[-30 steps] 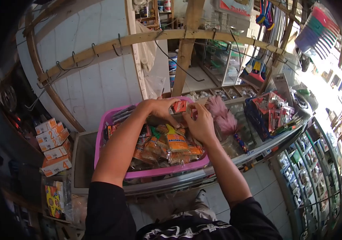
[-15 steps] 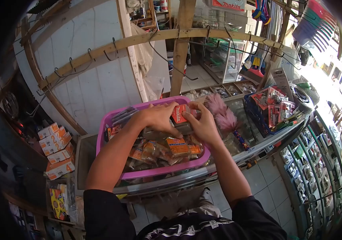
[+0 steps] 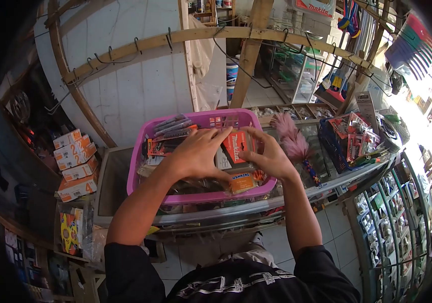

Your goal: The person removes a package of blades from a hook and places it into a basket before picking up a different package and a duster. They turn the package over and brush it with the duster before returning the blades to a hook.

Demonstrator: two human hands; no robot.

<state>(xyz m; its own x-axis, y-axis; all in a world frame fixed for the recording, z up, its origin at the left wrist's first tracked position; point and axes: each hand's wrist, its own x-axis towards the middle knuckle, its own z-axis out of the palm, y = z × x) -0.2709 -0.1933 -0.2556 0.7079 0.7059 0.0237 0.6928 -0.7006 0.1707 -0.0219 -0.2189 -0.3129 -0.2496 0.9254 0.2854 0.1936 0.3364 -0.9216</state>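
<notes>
A pink plastic basket (image 3: 134, 169) full of small packaged goods stands on the glass-topped counter. Inside it, toward the right, my left hand (image 3: 200, 154) and my right hand (image 3: 269, 154) curve around a red Makita packet (image 3: 236, 145) with a grey lower part. My left hand is on the packet's left side, and its thumb reaches toward an orange labelled packet (image 3: 242, 183). At the right side of the red packet are my right thumb and fingers. Dark slim packets (image 3: 173, 124) lie at the basket's back left.
Orange-and-white boxes (image 3: 77, 159) are stacked at the left. Right of the basket lies a pink feather duster (image 3: 294, 144), then a dark blue basket (image 3: 331, 146) of red packets. A wooden rail with wire hooks (image 3: 185, 35) crosses above the counter.
The view has shifted, so the basket appears further right. Both hands have moved lower over the basket with the red packet, which is tilted differently. More of the back-left packets shows.
</notes>
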